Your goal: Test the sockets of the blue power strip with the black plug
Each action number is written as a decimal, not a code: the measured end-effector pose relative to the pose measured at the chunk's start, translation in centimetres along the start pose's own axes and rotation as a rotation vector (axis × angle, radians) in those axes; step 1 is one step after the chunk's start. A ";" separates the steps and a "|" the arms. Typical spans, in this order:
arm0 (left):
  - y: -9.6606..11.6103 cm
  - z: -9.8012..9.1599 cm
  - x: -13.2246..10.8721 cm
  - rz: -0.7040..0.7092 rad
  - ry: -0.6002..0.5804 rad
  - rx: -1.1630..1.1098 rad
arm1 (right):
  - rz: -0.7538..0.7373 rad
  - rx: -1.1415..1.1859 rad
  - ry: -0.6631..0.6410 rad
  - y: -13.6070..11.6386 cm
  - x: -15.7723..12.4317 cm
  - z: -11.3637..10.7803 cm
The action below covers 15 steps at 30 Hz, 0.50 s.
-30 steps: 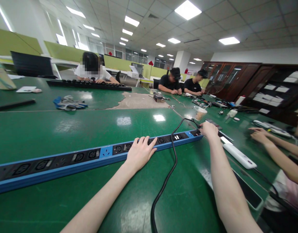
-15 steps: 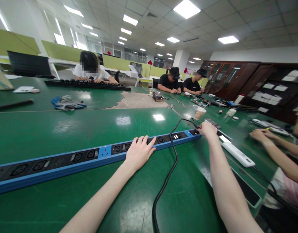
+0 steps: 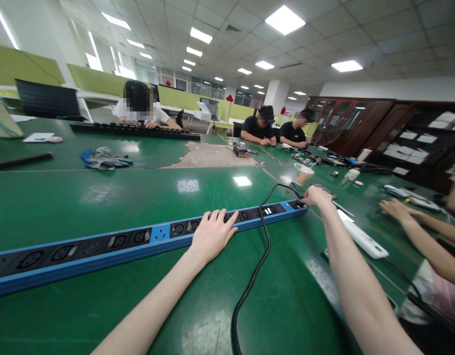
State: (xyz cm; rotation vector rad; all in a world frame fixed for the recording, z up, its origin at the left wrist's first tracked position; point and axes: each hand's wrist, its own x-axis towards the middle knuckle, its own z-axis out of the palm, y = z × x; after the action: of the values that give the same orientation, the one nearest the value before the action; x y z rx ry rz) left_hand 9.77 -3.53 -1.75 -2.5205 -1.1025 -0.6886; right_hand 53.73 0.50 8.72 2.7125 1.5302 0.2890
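A long blue power strip with black sockets lies diagonally over the green table. My left hand is laid across its middle, fingers over the far edge and thumb by the near side, gripping it. At the strip's far right end, my right hand has its fingers pinched around a black plug, mostly covered by the fingertips. A black cable loops over the strip from near those fingers and runs down toward the table's near edge.
Right of my right arm lie a white power strip and a co-worker's hands. A plastic cup stands beyond my right hand. Gloves and a second long black strip lie farther back. Several people sit around the table.
My right hand has shifted very slightly at the strip's end, and its forearm has swung a little right. The left hand and the blue strip stay in place.
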 end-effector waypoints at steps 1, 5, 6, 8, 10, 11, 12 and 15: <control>0.0 0.0 0.0 0.001 0.000 0.001 | 0.016 -0.027 -0.032 0.0 0.4 0.1; 0.0 0.0 0.0 -0.002 0.000 0.007 | 0.028 -0.101 -0.093 0.2 1.9 0.9; 0.0 0.0 0.0 -0.004 0.002 0.006 | 0.015 -0.104 -0.090 0.3 2.0 1.1; 0.0 0.0 0.0 -0.008 0.006 0.007 | -0.016 -0.106 -0.078 0.6 2.2 1.4; 0.0 0.0 0.0 -0.009 0.011 0.009 | -0.040 -0.115 -0.074 0.8 2.3 1.4; 0.0 -0.1 0.0 -0.009 0.013 0.010 | -0.045 -0.121 -0.081 0.8 2.5 1.3; 0.0 -0.1 0.0 -0.008 0.014 0.010 | -0.045 -0.127 -0.091 0.7 2.6 1.2; 0.0 -0.1 0.0 -0.004 0.014 0.007 | -0.031 -0.138 -0.127 0.1 3.0 0.7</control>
State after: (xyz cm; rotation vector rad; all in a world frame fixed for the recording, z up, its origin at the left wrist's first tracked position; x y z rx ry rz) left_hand 9.75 -3.54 -1.70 -2.5050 -1.1034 -0.7007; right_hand 55.46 3.06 8.55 2.5474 1.4596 0.2087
